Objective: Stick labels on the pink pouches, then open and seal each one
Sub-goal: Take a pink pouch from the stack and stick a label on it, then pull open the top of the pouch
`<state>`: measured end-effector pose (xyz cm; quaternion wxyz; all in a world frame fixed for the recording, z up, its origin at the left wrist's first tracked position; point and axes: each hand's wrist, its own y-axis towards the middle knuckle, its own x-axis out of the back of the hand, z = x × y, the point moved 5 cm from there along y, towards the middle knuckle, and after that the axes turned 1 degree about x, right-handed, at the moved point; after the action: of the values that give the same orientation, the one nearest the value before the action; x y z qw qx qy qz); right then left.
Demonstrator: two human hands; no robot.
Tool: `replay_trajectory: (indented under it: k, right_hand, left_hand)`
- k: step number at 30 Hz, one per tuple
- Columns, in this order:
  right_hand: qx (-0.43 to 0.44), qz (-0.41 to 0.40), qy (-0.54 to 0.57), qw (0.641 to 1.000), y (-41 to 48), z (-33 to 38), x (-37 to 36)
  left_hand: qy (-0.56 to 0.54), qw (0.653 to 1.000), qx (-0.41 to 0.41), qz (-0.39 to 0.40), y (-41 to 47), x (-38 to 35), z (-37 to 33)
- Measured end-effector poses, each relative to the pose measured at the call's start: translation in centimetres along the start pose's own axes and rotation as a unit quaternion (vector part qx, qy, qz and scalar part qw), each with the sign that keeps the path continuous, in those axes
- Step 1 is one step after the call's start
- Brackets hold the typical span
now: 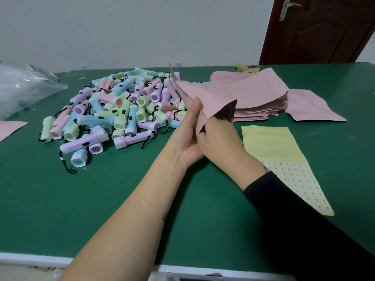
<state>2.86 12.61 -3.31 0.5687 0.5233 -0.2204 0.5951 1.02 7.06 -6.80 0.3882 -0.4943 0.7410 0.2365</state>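
A pink pouch (205, 98) is lifted above the green table (101, 199), its mouth spread open towards me and the dark inside showing. My right hand (223, 142) reaches into the mouth, fingers hidden inside. My left hand (188, 134) lies flat against the pouch's left side with straight fingers. A stack of pink pouches (259, 94) lies behind, with one loose pouch (312, 107) to its right. A yellow label sheet (284, 159) lies flat at the right; small labels cover its near part.
A heap of pastel toy flashlights (113, 110) with black cords fills the table's middle left. A clear plastic bag (22, 88) sits at far left, with a pink pouch corner (8, 128) below it. A brown door (324, 29) stands behind at the right.
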Motion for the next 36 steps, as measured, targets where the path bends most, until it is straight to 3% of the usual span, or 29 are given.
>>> replay_trajectory:
  k: [8, 16, 19, 22, 24, 25, 27, 29, 31, 33, 36]
  right_hand:
    - [-0.028, 0.022, 0.01, 0.999, 0.0, 0.4, 0.1]
    - [0.011, 0.066, -0.154, 0.986, 0.3, 1.7, 0.0]
    - [0.045, -0.025, -0.022, 0.998, 0.1, 2.4, 1.2]
    - [0.101, -0.182, 0.129, 0.97, -1.2, 3.6, 2.3]
    - [0.103, -0.228, 0.189, 0.949, -1.2, 4.2, 1.8]
    - [0.094, -0.219, 0.199, 0.951, -0.8, 4.3, 1.1]
    - [0.077, -0.124, 0.165, 0.975, 0.8, 4.7, -1.4]
    - [0.114, -0.007, 0.084, 0.99, 1.9, 5.8, -4.5]
    - [0.173, 0.069, 0.012, 0.982, 2.4, 7.4, -7.2]
    - [0.211, 0.108, -0.032, 0.971, 2.6, 8.8, -9.3]
    - [0.229, 0.085, -0.134, 0.96, 3.1, 9.9, -10.6]
  left_hand:
    - [0.063, 0.997, -0.033, -0.033, -0.2, -0.1, -0.5]
    - [0.074, 0.996, -0.039, -0.041, -0.8, -0.6, -0.7]
    - [0.048, 0.993, -0.094, -0.051, -1.0, -0.5, -2.6]
    - [-0.018, 0.987, -0.148, -0.054, -2.2, 0.7, -6.6]
    - [-0.097, 0.975, -0.191, -0.06, -3.7, 2.3, -9.3]
    - [-0.141, 0.966, -0.213, -0.051, -4.5, 3.1, -10.4]
    - [-0.202, 0.948, -0.244, -0.029, -5.9, 4.3, -12.0]
    - [-0.219, 0.942, -0.255, -0.009, -6.7, 4.8, -12.7]
    - [-0.222, 0.943, -0.246, 0.018, -6.9, 4.5, -12.6]
    - [-0.224, 0.947, -0.225, 0.042, -6.9, 3.9, -12.2]
    - [-0.226, 0.95, -0.215, 0.036, -6.5, 3.4, -11.8]
